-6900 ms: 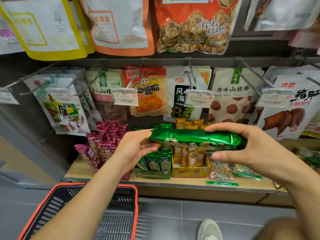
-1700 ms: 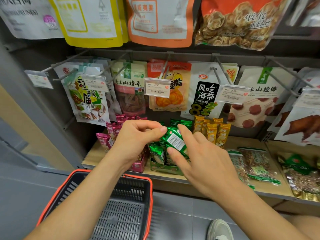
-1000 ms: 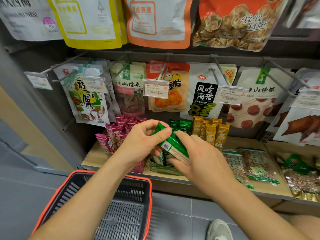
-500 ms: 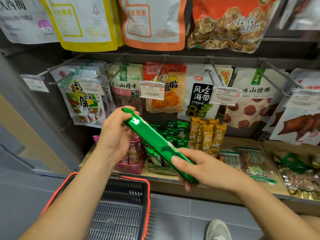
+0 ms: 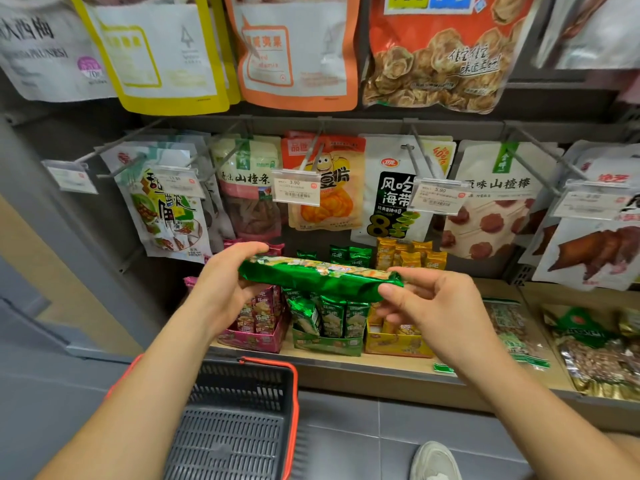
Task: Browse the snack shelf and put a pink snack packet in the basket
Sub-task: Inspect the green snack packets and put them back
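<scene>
Pink snack packets (image 5: pixel 263 311): glossy, upright, crowded.

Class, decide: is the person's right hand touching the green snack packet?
Touching. The head view shows the right hand pinching the right end of the green snack packet between thumb and forefinger.

Basket (image 5: pixel 293 410) open from above; hanging pouches (image 5: pixel 249 202) seemingly crowd the pink packets (image 5: pixel 258 313)
</scene>
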A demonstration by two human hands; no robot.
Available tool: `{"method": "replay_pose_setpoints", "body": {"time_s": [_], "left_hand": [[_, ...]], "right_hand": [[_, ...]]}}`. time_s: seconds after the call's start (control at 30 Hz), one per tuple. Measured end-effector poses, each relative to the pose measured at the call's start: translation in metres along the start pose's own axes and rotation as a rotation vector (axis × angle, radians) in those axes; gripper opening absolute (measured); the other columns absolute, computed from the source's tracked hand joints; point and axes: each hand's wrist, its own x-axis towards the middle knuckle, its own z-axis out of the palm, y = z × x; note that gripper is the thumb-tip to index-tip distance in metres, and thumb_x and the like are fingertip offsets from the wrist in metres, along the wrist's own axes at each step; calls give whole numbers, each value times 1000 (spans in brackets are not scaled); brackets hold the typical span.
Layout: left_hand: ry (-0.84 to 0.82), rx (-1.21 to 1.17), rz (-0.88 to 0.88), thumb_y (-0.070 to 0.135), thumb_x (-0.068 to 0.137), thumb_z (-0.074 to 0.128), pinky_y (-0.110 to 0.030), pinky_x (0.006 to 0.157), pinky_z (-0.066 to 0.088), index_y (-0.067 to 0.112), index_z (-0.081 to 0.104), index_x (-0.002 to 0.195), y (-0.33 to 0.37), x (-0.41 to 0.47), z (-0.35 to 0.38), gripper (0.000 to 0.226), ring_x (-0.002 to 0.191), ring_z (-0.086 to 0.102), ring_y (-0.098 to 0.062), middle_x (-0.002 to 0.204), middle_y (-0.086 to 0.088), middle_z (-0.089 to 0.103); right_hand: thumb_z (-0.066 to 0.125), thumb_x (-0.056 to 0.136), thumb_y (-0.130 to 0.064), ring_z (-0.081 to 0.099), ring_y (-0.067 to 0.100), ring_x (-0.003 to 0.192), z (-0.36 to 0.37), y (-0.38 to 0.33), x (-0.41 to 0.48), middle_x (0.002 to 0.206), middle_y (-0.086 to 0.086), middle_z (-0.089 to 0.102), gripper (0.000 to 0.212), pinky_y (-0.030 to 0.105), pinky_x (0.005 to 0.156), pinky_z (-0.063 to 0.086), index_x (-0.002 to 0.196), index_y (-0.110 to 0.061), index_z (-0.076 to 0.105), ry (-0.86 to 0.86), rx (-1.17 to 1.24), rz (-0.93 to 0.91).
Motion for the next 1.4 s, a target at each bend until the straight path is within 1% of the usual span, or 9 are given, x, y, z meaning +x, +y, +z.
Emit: {"method": "replay_pose_setpoints", "body": {"time_s": [0.17, 0.37, 0.53, 0.63, 0.8, 0.93, 1.13, 1.27, 1.4], "left_hand": [[18, 91, 28, 0, 92, 49, -26, 59, 55, 10, 72, 88, -8, 3, 2, 25, 89, 62, -18, 99, -13, 65], [45, 33, 12, -6, 88, 44, -30, 62, 55, 9, 70, 90, -10, 2, 3, 30, 88, 65, -23, 99, -16, 65], [73, 19, 40, -6, 86, 43, -27, 52, 52, 12, 70, 85, -7, 1, 2, 33, 85, 64, -23, 95, -15, 65], [58, 18, 60, -6, 86, 44, -25, 52, 51, 15, 71, 80, -6, 0, 3, 35, 81, 63, -21, 90, -12, 66], [52, 3, 74, -9, 86, 43, -34, 68, 50, 13, 70, 84, -7, 0, 0, 34, 82, 62, -23, 85, -11, 69], [43, -51, 20, -8, 90, 43, -45, 86, 51, 9, 64, 106, -6, 0, 2, 32, 96, 62, -30, 104, -21, 68], [-170, 208, -221, 20, 93, 61, -37, 67, 59, 14, 65, 114, -8, -6, -1, 22, 108, 62, -24, 122, -6, 58], [-233, 255, -126, 24, 71, 76, -22, 48, 53, 16, 70, 92, -3, -8, 2, 23, 60, 62, -17, 89, -8, 66], [-222, 297, 70, 28, 60, 81, -21, 40, 43, 18, 70, 86, -2, -10, 12, 30, 48, 52, -16, 72, -9, 65]], "right_hand": [[65, 90, -9, 69, 6, 63, 0, 2, 0, 73, 0, 73, 36, 17, 60, 54, 126, -15, 61, 111, -117, -101], [76, 79, -3, 71, 12, 61, -5, -5, -1, 69, 2, 73, 16, 17, 50, 51, 85, -16, 72, 110, -42, -122], [78, 71, -24, 74, 22, 81, -8, -14, 0, 93, 7, 75, 41, 20, 60, 55, 108, -15, 66, -125, 240, 114], [76, 66, -35, 74, 27, 84, -8, -15, 1, 97, 9, 75, 48, 21, 61, 56, 107, -12, 69, -146, 325, 204], [81, 71, -9, 72, 21, 66, -7, -11, 0, 81, 10, 75, 22, 22, 55, 56, 90, -6, 72, -60, 230, 230], [81, 72, -6, 68, 18, 61, -10, -7, 2, 70, 6, 73, 15, 30, 62, 60, 85, -11, 74, 27, 86, 190], [77, 75, 3, 60, 14, 60, -15, -6, 6, 66, 8, 65, 17, 23, 53, 51, 74, -13, 72, 69, 121, 103], [77, 76, 1, 54, 14, 60, -32, -8, 12, 62, 3, 59, 21, 31, 61, 49, 70, -17, 69, 114, -165, 5], [77, 79, -9, 49, 7, 55, -47, -10, 17, 63, -2, 57, 23, 26, 54, 40, 71, -23, 61, 132, -597, -112]]}}
